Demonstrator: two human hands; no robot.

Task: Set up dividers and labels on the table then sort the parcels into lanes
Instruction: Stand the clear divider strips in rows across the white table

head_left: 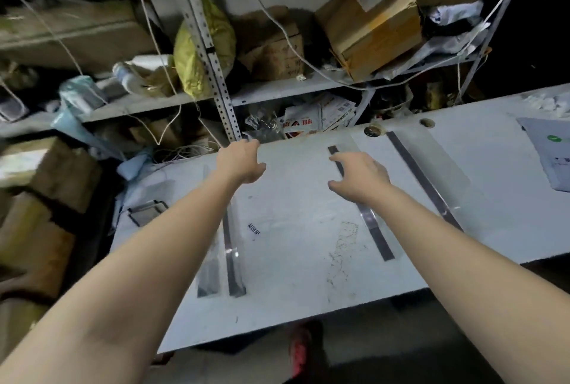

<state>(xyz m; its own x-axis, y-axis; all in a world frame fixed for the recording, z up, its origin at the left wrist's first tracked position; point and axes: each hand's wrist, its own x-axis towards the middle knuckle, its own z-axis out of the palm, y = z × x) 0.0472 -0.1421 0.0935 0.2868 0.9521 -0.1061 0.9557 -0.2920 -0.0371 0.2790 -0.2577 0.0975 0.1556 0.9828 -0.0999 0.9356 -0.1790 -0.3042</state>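
I observe the left hand [239, 161] at the far end of the left divider [232, 263], close to the far edge of the table [293, 288]. Its back faces me and the fingers bend away out of sight, so I cannot tell whether they grip the clear panel or merely rest there. The right hand [361, 177] is spread, with the fingers loosely arched and the thumb apart. It sits over the far half of the middle divider [377, 238]. I cannot make out whether it touches the divider.

The right divider [427, 181] lies just right of that hand, running from far to near. All three dividers are clear panels on dark base strips. Their upper edges are hard to make out against the white top. A second dark strip [209, 278] lies just beside the left divider's near end, and my left forearm hides part of both.

A small printed label [254, 227] lies in the lane between the left and middle dividers. A grey parcel [552, 155] lies on the table at far right, cut off by the frame edge. A small frame [147, 211] sits near the table's left edge.

Bare tabletop shows between the dividers and along the near edge. Behind the far edge stands a shelf rack [277, 89], crowded with a cardboard box [370, 28] and a yellow bag [197, 47].
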